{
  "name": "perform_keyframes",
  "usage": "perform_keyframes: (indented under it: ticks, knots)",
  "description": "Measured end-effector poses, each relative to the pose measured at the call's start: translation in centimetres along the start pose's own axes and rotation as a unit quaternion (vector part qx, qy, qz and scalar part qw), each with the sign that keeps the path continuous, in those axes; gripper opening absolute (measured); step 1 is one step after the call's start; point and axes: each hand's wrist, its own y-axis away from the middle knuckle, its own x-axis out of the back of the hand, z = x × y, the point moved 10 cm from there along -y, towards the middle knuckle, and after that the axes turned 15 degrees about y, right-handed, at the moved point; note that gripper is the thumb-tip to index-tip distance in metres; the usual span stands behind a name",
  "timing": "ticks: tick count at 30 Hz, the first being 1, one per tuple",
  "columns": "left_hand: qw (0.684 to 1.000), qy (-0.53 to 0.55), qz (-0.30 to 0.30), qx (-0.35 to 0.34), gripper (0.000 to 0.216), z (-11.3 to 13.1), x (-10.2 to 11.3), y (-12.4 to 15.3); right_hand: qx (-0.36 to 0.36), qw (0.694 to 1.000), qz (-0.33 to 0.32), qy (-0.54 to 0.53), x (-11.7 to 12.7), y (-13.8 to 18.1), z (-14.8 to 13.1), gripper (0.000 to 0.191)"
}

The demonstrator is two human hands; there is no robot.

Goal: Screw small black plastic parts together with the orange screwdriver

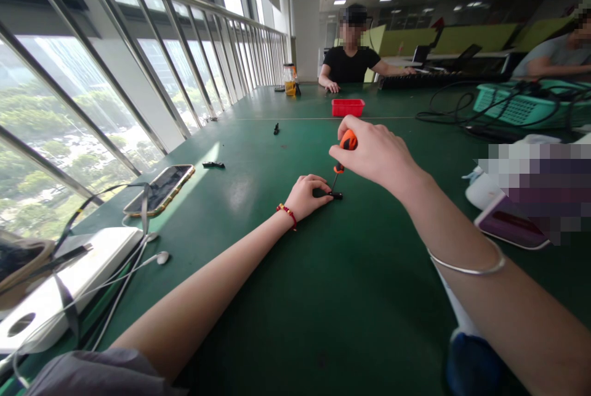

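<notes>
My right hand [376, 148] grips the orange and black handle of a screwdriver [349, 141], held nearly upright with its shaft slanting down. The tip meets a small black part [336, 196] lying on the green table [286, 297]. My left hand [307, 198] pinches the left end of that part between thumb and fingers and steadies it on the tabletop. What kind of part it is, I cannot make out. Two other small dark pieces lie farther off: one black piece [213, 165] to the left and another black piece [276, 129] beyond my hands.
A red bin [348, 108] stands ahead. On the left lie a phone [160, 189], a white box [69, 285] and earphones [161, 257]. At right are a teal basket [505, 106] with cables and a white object [484, 189]. A person in black [351, 63] sits opposite; another sits far right.
</notes>
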Motion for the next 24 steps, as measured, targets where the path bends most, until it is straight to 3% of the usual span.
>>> perform_keyframes:
  ticks: [4, 8, 14, 18, 24]
  knots:
    - [1.0, 0.001, -0.001, -0.002, 0.011, 0.08, -0.02, 0.02, -0.008, 1.0, -0.007, 0.0, -0.11, -0.05, 0.21, 0.033]
    - [1.0, 0.0, 0.0, 0.001, 0.011, 0.12, 0.01, 0.04, -0.008, 1.0, 0.012, -0.005, 0.15, -0.02, 0.26, 0.019]
    - [1.0, -0.001, -0.005, -0.004, 0.012, 0.13, -0.11, -0.02, -0.011, 1.0, -0.002, 0.003, 0.08, 0.11, 0.26, 0.035]
    - [1.0, -0.002, -0.004, -0.001, 0.012, 0.06, -0.1, -0.03, -0.009, 1.0, 0.006, 0.01, 0.3, 0.12, 0.29, 0.024]
    - [1.0, -0.002, -0.004, -0.001, 0.012, -0.02, -0.07, -0.05, -0.007, 1.0, 0.005, -0.007, 0.22, 0.09, 0.26, 0.033]
